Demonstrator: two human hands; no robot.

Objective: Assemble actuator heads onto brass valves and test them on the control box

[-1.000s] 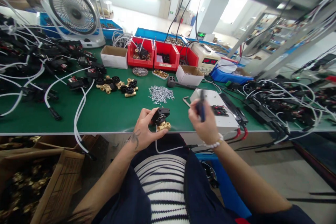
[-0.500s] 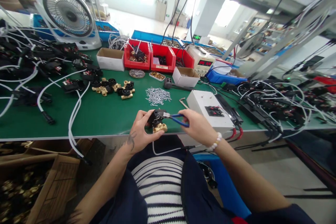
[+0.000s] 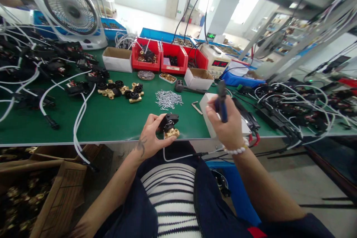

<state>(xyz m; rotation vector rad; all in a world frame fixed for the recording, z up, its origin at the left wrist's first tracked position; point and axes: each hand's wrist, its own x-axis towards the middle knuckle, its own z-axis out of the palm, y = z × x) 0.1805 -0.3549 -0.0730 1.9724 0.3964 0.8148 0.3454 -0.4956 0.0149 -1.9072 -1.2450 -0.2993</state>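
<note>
My left hand (image 3: 152,134) grips a valve assembly at the bench's front edge. It has a black housing (image 3: 170,119) on top and a brass valve body (image 3: 172,133) below, with a metal clip between them. A white cable (image 3: 173,160) runs down from it and off to the right. My right hand (image 3: 227,124) is raised over the white control box (image 3: 208,121), closed around blue-handled pliers (image 3: 222,104) that are blurred, jaws up. A pile of metal clips (image 3: 169,99) lies on the green bench top beyond my left hand.
Brass fittings with black caps (image 3: 119,90) sit left of the clips. Behind stand red bins (image 3: 174,57), small white boxes (image 3: 117,60) and a power supply (image 3: 216,61). Black cabled units crowd both sides; a hex key (image 3: 196,108) lies beside the control box.
My right hand has pulled the pliers away from the valve assembly, up and to the right over the control box. My left hand still holds the assembly in nearly the same place.
</note>
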